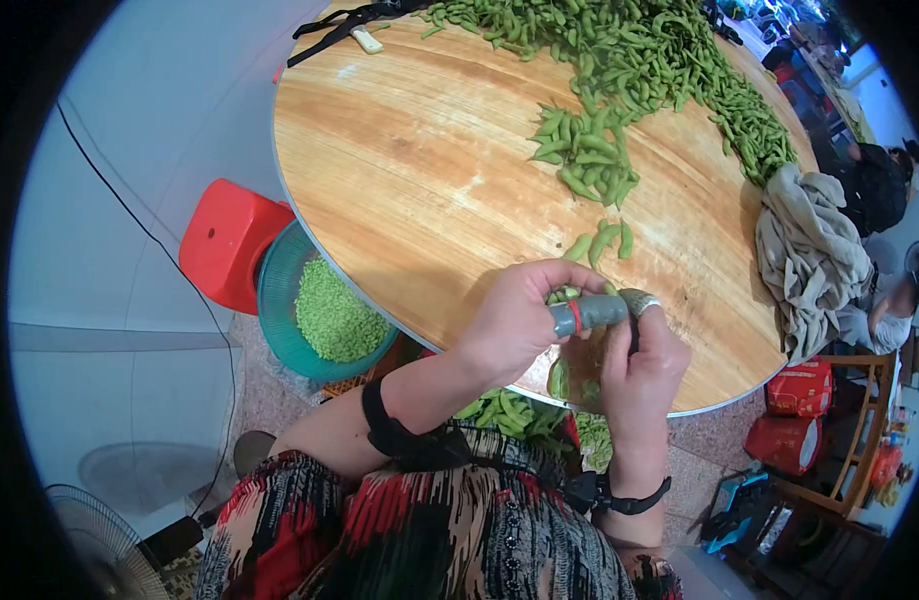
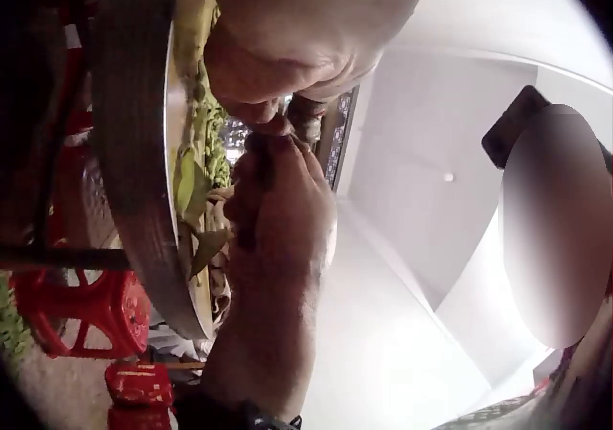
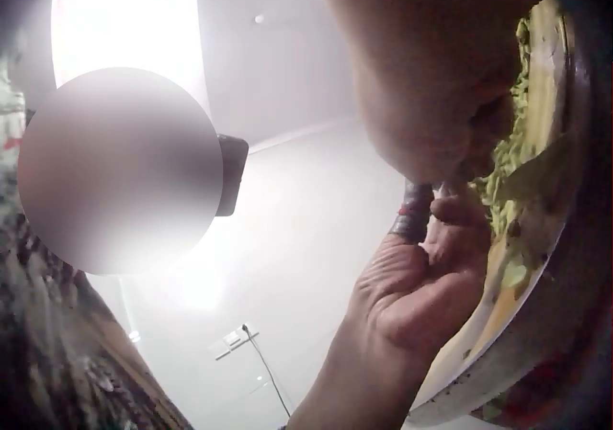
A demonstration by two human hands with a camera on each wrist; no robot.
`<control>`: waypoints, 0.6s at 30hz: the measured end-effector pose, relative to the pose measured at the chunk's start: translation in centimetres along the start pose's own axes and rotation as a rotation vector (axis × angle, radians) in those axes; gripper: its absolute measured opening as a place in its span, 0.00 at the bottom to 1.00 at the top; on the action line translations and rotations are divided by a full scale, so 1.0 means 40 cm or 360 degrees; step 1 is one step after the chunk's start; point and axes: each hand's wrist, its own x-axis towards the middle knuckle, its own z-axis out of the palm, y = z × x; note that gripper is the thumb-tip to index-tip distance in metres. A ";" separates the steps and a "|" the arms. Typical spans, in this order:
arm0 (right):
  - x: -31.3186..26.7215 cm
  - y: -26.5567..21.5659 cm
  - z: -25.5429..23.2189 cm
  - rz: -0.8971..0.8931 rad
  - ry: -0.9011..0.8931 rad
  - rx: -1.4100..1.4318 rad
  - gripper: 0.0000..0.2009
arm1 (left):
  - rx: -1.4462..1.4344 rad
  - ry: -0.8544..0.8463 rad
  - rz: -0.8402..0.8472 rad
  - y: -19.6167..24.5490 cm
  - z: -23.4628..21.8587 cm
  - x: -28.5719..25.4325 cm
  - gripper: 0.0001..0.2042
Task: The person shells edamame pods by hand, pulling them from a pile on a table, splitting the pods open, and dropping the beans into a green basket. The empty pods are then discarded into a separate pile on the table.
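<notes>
Both hands meet over the near edge of a round wooden table. My left hand (image 1: 514,315) holds green soybean pods (image 1: 563,295) in its curled fingers. Its thumb wears a grey cover (image 1: 601,311) with a red band. Against it comes my right hand (image 1: 647,362), fingers bent, its covered thumb (image 1: 637,300) at the end of a pod by the left fingertips. Much of that pod is hidden by the fingers. Both wrist views show the hands touching, the left hand (image 3: 412,286) with its banded thumb and the right hand (image 2: 287,200) opposite. A few loose pods (image 1: 603,243) lie just beyond.
A large heap of pods (image 1: 639,50) covers the table's far side. Below the left edge stand a teal basin (image 1: 271,300) of shelled beans and a red stool (image 1: 224,240). A beige cloth (image 1: 809,260) hangs at the right edge. A fan (image 1: 94,545) is at lower left.
</notes>
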 end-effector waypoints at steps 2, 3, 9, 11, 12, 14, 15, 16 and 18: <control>-0.006 -0.018 -0.006 -0.0047 -0.0024 -0.0111 0.02 | -0.0118 0.0020 -0.0015 -0.008 0.004 -0.004 0.08; -0.010 -0.024 -0.006 -0.0093 -0.0053 -0.0222 0.02 | -0.0151 0.0071 -0.0033 -0.011 0.004 -0.005 0.07; -0.034 -0.050 -0.001 -0.0234 -0.0117 -0.0406 0.05 | -0.0253 0.0064 0.0008 0.002 -0.008 -0.027 0.05; -0.038 -0.056 0.000 -0.0256 -0.0128 -0.0407 0.05 | -0.0237 0.0038 0.0009 0.004 -0.011 -0.033 0.05; -0.040 -0.058 0.000 -0.0276 -0.0137 -0.0409 0.05 | -0.0219 0.0043 0.0052 0.000 -0.013 -0.034 0.04; -0.041 -0.061 0.001 -0.0278 -0.0114 -0.0408 0.05 | -0.0200 0.0046 0.0096 -0.010 -0.011 -0.039 0.04; -0.043 -0.062 0.001 -0.0279 -0.0092 -0.0409 0.05 | -0.0252 0.0075 0.0143 -0.016 -0.004 -0.044 0.04; -0.044 -0.063 0.001 -0.0280 -0.0091 -0.0409 0.05 | -0.0305 0.0105 0.0189 -0.021 0.000 -0.045 0.04; -0.047 -0.067 0.003 -0.0288 -0.0099 -0.0398 0.05 | -0.0263 0.0146 0.0197 -0.023 0.002 -0.046 0.04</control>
